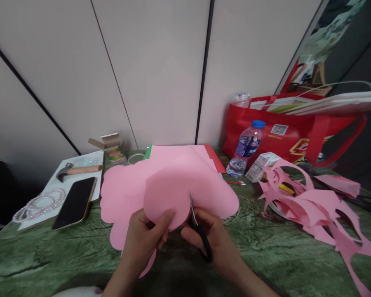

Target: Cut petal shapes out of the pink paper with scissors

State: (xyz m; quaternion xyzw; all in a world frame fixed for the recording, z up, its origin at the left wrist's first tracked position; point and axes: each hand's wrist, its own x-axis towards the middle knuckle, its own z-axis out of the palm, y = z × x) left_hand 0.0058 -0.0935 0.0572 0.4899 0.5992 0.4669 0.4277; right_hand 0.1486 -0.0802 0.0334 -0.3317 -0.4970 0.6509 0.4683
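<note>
Between both hands is a sheet of pink paper (170,198) with a rounded lower edge. My left hand (153,231) is closed on that edge, the thumb lying on top. In my right hand (208,235) are black-handled scissors (198,231), fingers wrapped round the handles. Their blades point up and away from me, at a slit in the paper's right part. Beneath and to the left lie pink paper pieces with scalloped edges (119,194). Behind the held sheet, more pink paper rests over red (215,159) and green sheets.
Pink paper scraps (321,210) are heaped at the right. Behind them stand a water bottle (245,148), a small white box (261,167) and a red bag (275,132). At left lie a phone (76,202), a hammer (80,170), a string of beads (41,205) and an opened small box (116,152).
</note>
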